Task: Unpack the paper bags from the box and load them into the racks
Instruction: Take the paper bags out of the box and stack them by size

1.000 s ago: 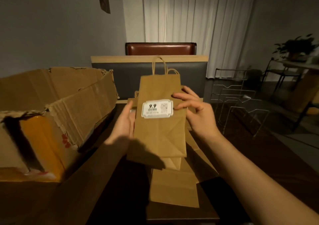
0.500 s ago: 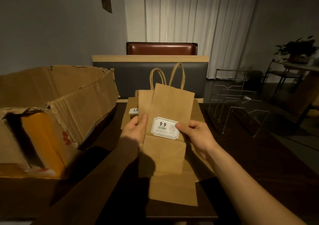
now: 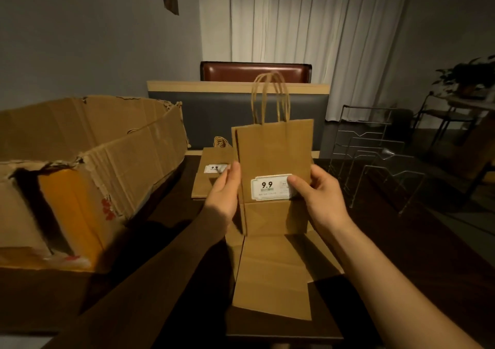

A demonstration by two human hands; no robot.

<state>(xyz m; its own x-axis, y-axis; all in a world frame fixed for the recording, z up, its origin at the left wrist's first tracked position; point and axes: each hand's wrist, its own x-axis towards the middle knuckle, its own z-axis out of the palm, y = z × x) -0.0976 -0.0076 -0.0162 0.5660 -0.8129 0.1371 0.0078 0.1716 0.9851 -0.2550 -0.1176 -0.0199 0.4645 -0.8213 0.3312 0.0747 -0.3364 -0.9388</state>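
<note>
- A flat-folded brown kraft paper bag with twisted paper handles (image 3: 273, 158) is held upright at the centre of the frame, above the dark wooden worktop (image 3: 401, 246); its white price label reading 9.9 (image 3: 270, 188) faces the camera.
- The left hand (image 3: 223, 196) grips the bag's left edge, thumb on the front and the fingers hidden behind the paper.
- The right hand (image 3: 318, 196) pinches the right edge at label height, thumb lying across the label's corner, fingers curled behind.
- The bag's long axis runs near vertical: handles point to the top of the frame, the folded base hangs toward the lower centre.
- Under it lie more flat brown paper bags (image 3: 270, 281) in a loose pile at lower centre, and another labelled bag (image 3: 211, 177) lies flat just behind the left hand.
- The torn, open corrugated cardboard box (image 3: 88, 166) fills the left of the frame; in this dim light I cannot tell whether any bags remain inside it.
- The clear wire-framed racks (image 3: 380, 158) stand at the right of the frame, well apart from the held bag, and appear not yet loaded.
- Handling, as a judgement: the bag looks very light and thin, stiff only along its creases, so it will flop or buckle if gripped at one corner. Holding both side edges near the middle, as now, should keep it flat; the handles look weaker and could snag on the rack dividers.
</note>
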